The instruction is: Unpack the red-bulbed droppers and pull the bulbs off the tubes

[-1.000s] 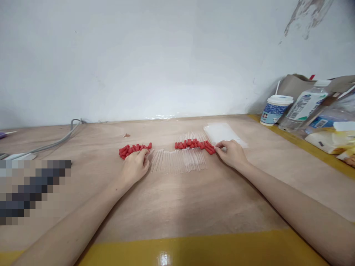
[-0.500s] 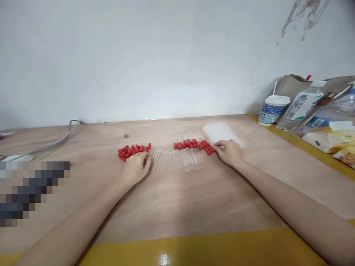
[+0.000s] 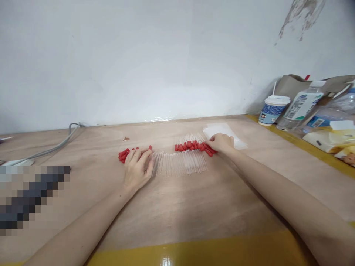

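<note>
My left hand [image 3: 138,167] rests low over the left pile of red rubber bulbs [image 3: 123,155], covering most of it. Its fingers are bent, thumb and fingertips close together at the left end of a row of thin clear tubes [image 3: 180,163]; what they hold, if anything, is hidden. At the right end of a second cluster of red bulbs [image 3: 190,145], my right hand [image 3: 220,143] pinches a red bulb [image 3: 208,148] between thumb and fingers. These bulbs lie along the far ends of the clear tubes, and more clear tubes [image 3: 191,137] show behind them.
A clear plastic bag [image 3: 219,130] lies behind my right hand. Along the right edge stand a paper cup [image 3: 274,111], a plastic bottle [image 3: 302,103] and food packets [image 3: 321,140]. A grey cable [image 3: 59,144] runs at the left. Yellow tape [image 3: 177,253] borders the front edge.
My left hand has spread further over the left pile, hiding more red bulbs. My right hand has shifted slightly left and up, onto the end of the right-hand cluster.
</note>
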Demonstrator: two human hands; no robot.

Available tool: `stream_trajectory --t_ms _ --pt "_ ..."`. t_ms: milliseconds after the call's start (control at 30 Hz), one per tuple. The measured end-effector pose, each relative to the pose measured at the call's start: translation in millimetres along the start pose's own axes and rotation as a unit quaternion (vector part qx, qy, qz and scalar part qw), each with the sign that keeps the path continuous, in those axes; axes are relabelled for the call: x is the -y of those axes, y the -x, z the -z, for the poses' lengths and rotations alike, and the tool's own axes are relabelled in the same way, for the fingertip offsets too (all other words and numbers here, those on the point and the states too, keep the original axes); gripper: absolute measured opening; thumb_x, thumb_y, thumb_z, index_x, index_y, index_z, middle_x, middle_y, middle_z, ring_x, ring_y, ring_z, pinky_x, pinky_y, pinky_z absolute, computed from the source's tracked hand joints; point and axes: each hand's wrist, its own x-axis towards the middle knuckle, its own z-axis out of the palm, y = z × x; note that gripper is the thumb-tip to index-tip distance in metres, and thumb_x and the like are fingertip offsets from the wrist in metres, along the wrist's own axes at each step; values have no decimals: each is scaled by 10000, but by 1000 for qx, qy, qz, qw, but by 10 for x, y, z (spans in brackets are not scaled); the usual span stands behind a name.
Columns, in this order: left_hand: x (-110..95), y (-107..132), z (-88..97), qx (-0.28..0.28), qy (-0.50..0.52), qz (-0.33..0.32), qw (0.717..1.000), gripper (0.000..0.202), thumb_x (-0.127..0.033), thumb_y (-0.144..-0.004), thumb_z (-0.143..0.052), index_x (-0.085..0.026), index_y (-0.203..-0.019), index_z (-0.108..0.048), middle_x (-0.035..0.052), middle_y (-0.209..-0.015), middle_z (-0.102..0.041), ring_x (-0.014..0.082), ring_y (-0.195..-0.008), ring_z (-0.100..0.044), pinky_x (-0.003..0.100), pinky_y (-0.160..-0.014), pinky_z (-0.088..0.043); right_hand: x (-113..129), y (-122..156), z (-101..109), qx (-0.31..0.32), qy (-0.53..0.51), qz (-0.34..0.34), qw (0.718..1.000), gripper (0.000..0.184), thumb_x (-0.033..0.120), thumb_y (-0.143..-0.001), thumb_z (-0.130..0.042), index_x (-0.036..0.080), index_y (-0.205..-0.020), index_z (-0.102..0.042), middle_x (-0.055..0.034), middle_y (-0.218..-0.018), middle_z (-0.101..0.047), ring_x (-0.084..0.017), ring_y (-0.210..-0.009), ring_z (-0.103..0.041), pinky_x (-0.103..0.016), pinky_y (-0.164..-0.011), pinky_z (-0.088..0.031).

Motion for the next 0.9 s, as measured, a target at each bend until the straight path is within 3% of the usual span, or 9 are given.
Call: stream_trajectory --t_ms 233,433,533,600,667,767,900 --pt "-40 15 -32 14 23 -9 1000 209 -180 -769 -533 -193 -966 -600 60 -985 -598 212 -920 -526 370 -848 -403 142 -50 -8 19 15 -36 999 202 345 -689 -567 169 -623 -642 -74 -619 -614 -240 -748 -590 -392 -790 -299" --pt "-31 21 -35 33 34 -8 999 185 -193 -776 -525 -194 -942 -606 56 -975 -602 212 -924 -536 367 -834 -406 161 43 161 -37 -14 -21 999 274 363 -787 -428 203 -726 -643 -51 -716 -639 -227 -798 -574 -390 -791 -307" --pt "-22 18 -34 39 41 -7 998 199 -198 -782 -517 -196 -962 -602 63 -990 -600 216 -940 -541 382 -858 -405 117 223 200 -106 -104 71 986 274 372 -821 -421 195 -859 -626 -41 -781 -648 -200 -790 -560 -349 -769 -336" --pt "-23 16 -34 36 47 -11 998 215 -201 -786 -514 -193 -985 -595 69 -1000 -598 218 -949 -541 388 -874 -405 68 408 160 -169 -150 188 956 263 332 -821 -465 170 -977 -602 -53 -814 -644 -201 -820 -540 -331 -760 -348" --pt "-44 17 -35 35 56 -15 998 222 -201 -793 -509 -191 -999 -591 71 -1002 -599 215 -956 -542 386 -878 -411 11 614 82 -215 -123 298 922 283 285 -823 -492 159 -1057 -588 -77 -852 -629 -218 -845 -509 -343 -749 -348" --pt "-132 27 -37 44 79 -32 995 233 -207 -807 -503 -194 -1023 -589 71 -1015 -604 212 -984 -542 383 -886 -422 -60 869 -38 -262 -98 390 878 190 245 -843 -493 201 -933 -654 -67 -835 -616 -201 -829 -494 -351 -748 -344" --pt "-304 35 -45 57 93 -103 989 303 -220 -818 -526 -182 -1117 -560 90 -1117 -597 227 -1077 -522 405 -922 -423 -60 1011 -125 -260 -125 457 842 140 217 -833 -529 218 -906 -648 -30 -857 -654 -170 -846 -525 -371 -845 -336"
